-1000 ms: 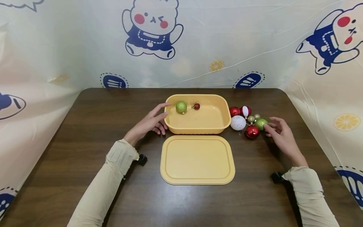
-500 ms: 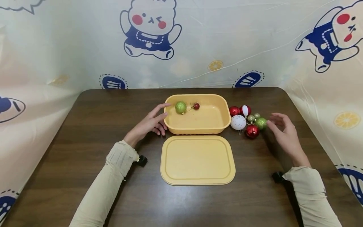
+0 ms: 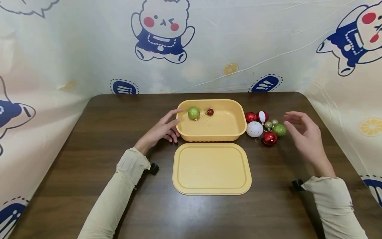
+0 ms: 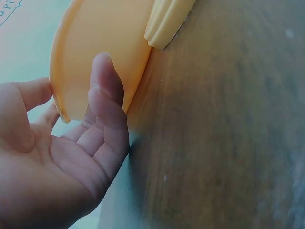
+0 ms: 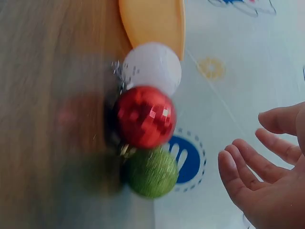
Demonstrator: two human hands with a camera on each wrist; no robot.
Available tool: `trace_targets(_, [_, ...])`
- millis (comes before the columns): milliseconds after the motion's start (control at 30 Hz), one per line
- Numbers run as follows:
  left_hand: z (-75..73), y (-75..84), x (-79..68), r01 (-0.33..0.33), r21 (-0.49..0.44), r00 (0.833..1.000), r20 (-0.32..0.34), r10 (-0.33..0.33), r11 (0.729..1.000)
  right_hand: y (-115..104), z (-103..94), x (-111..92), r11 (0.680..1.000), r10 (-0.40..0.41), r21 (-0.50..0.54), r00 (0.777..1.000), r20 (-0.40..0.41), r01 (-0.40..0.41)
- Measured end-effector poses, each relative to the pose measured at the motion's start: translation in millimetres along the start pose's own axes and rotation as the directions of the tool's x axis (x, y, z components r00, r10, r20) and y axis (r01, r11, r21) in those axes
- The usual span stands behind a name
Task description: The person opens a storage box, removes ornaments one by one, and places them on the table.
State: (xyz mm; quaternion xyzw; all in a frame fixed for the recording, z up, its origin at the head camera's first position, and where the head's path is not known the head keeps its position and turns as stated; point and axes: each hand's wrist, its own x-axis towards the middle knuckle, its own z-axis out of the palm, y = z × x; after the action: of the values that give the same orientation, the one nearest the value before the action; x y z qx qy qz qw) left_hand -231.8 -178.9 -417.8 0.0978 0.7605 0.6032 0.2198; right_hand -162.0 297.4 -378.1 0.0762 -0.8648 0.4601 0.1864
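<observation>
In the head view, a yellow box (image 3: pixel 229 122) holds a glittery green bauble (image 3: pixel 193 113) and a small dark red bauble (image 3: pixel 210 112). At its left end my left hand (image 3: pixel 161 130) touches the rim with thumb and index finger, while the other fingers bend loosely beside the outer wall (image 4: pixel 95 52). My right hand (image 3: pixel 307 136) hovers, holding nothing, just right of a cluster of baubles. Within that cluster are a glittery green bauble (image 5: pixel 152 172), a shiny red bauble (image 5: pixel 146 117) and a speckled white bauble (image 5: pixel 152 69).
A yellow lid (image 3: pixel 212 168) lies flat in front of the box. Behind the white bauble are another red bauble (image 3: pixel 250 117), a red-and-white one (image 3: pixel 262 117) and small gold ones (image 3: pixel 268 125). Printed cloth (image 3: pixel 215 39) hangs behind the brown table (image 3: pixel 128 113).
My right hand has drawn up and away from the green bauble at the cluster's right side. The left hand stays at the box rim, and the baubles keep their places.
</observation>
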Motion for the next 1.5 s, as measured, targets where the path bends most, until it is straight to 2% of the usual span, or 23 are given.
trace_targets(200, [0.9, 1.1, 0.1, 0.006, 0.0, 1.0, -0.009, -0.006, 1.0, -23, 14.5, 9, 0.99, 0.004, -0.139, 0.993, 0.117, 0.012])
trace_targets(400, [0.1, 0.7, 0.4, 0.008, 0.003, 1.0, -0.009, -0.008, 1.0, -39, 31.8, 21, 0.986, -0.002, -0.166, 0.982, 0.19, 0.034])
trace_targets(633, [0.1, -1.2, -1.6, 0.006, 0.009, 1.0, -0.006, -0.006, 1.0, -52, 59.1, 39, 0.983, -0.096, -0.13, 0.97, 0.222, 0.127])
trace_targets(833, [1.0, -0.8, -1.7, -0.009, 0.005, 1.0, 0.006, 0.009, 1.0, -59, 83.4, 50, 0.983, -0.132, -0.089, 0.958, 0.255, 0.16])
trace_targets(1033, [-0.1, -0.1, -1.5, -0.012, 0.002, 1.0, 0.004, 0.012, 1.0, -65, 99.0, 59, 0.978, -0.176, -0.063, 0.945, 0.275, 0.2])
trace_targets(1300, [0.3, 2.3, -2.4, -0.004, -0.001, 1.0, 0.005, 0.004, 1.0, -66, 119.5, 68, 0.977, -0.201, -0.011, 0.932, 0.301, 0.214])
trace_targets(1500, [0.0, 1.9, -2.5, 0.003, -0.014, 1.0, 0.005, -0.003, 1.0, -69, 137.7, 75, 0.977, -0.198, -0.012, 0.921, 0.336, 0.214])
